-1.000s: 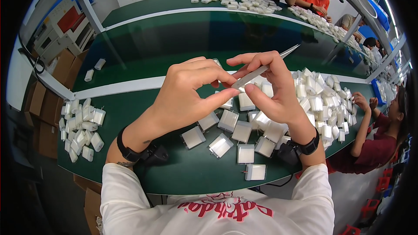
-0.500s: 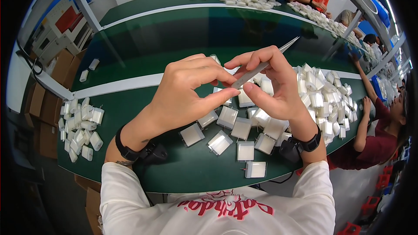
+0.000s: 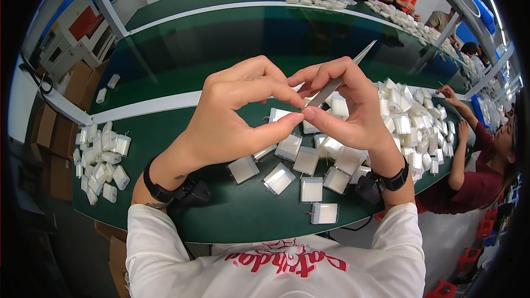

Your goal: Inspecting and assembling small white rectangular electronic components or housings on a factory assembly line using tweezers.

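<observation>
In my right hand is a pair of metal tweezers, gripped between thumb and fingers, its points aimed up and away to the right. My left hand is closed in a pinch, its thumb tip meeting my right thumb tip near the tweezers' blunt end. Whatever lies between the left fingertips is hidden. Below both hands, several white rectangular packs with clear edges and thin leads lie loose on the green table, such as one pack and another pack near the front edge.
A large heap of white packs lies to the right, a smaller heap to the left. A white rail crosses the table behind my hands. A co-worker's hand reaches over the right side. Cardboard boxes stand at far left.
The tweezers have turned a little more upright in my right hand. My left fingertips have shifted slightly and now touch my right thumb. At right, the co-worker's hand has come lower.
</observation>
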`<state>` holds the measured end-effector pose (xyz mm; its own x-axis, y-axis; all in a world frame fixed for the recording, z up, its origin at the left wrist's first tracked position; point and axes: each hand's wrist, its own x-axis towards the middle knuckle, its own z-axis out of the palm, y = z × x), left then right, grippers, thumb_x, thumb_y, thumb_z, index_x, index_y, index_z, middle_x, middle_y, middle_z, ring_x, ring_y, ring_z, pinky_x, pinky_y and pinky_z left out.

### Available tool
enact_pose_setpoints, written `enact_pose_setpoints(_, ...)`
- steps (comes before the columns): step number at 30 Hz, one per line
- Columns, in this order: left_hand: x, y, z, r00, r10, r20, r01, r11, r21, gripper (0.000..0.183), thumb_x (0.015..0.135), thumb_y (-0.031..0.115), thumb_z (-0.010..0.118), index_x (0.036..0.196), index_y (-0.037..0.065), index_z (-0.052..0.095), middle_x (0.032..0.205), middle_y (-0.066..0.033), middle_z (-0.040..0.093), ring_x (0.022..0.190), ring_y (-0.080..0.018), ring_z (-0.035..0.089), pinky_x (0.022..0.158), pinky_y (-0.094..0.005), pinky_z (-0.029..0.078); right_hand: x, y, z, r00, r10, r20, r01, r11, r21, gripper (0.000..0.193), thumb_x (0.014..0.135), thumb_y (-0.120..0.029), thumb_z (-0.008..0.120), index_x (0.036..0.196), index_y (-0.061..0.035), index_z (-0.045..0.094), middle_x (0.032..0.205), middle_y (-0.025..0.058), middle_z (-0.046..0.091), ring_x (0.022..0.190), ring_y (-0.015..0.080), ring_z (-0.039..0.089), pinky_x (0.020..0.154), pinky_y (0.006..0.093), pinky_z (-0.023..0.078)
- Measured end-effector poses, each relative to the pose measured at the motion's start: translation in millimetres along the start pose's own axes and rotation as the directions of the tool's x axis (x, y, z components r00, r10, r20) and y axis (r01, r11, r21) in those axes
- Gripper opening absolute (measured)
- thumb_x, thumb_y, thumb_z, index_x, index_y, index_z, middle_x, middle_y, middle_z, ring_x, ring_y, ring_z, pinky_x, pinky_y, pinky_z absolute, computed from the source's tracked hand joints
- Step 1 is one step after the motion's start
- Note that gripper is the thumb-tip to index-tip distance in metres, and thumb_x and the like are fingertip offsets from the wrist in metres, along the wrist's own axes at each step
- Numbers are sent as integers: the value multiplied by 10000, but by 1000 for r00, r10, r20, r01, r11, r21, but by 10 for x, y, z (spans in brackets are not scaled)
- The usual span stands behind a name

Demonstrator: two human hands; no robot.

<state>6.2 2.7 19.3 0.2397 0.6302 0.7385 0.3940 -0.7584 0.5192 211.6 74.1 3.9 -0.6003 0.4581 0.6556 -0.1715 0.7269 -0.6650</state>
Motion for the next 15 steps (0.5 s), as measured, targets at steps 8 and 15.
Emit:
enact_pose_setpoints(8,-11,-44,-60,988,-78,134,83,996,-29,106,690,8,761,780,48,721,751,-28,650,692,-138,545,597,-274,410,16,10,-13,998,-60,25,61,997,-40,319,768,-81,798,958,-7,553,981,133,686,858,179,704,782,289,533)
enact_pose_setpoints(15,-8,-45,-51,978,-71,194,72,997,4,114,628,-12,712,701,41,643,731,-27,636,689,-176,534,626,-301,415,7,-2,-9,998,-21,57,23,999,-46,329,749,-84,811,955,-3,569,949,116,677,805,178,712,758,286,531)
